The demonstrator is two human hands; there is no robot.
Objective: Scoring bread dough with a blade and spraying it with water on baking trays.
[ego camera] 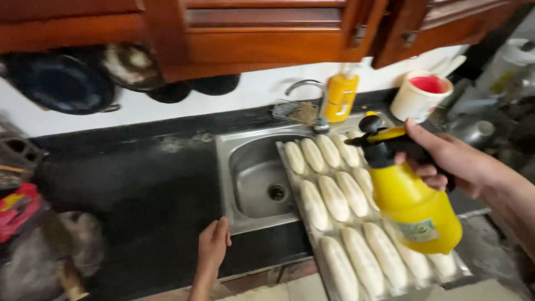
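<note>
My right hand [448, 159] grips the black handle of a yellow pump spray bottle [415, 203], its nozzle pointing left over a metal baking tray [312, 237]. The tray lies across the right side of a steel sink [251, 178] and carries several long pale dough loaves [334, 198] in rows. My left hand [213, 245] rests flat on the black counter edge, just left of the tray's near end, holding nothing.
A curved tap [312, 92] and an orange-yellow bottle [341, 96] stand behind the sink. A white tub with a red inside [421, 95] sits at back right. Dark pans [61, 81] hang under brown wooden cabinets [251, 33]. Red and grey bags [33, 234] crowd the left.
</note>
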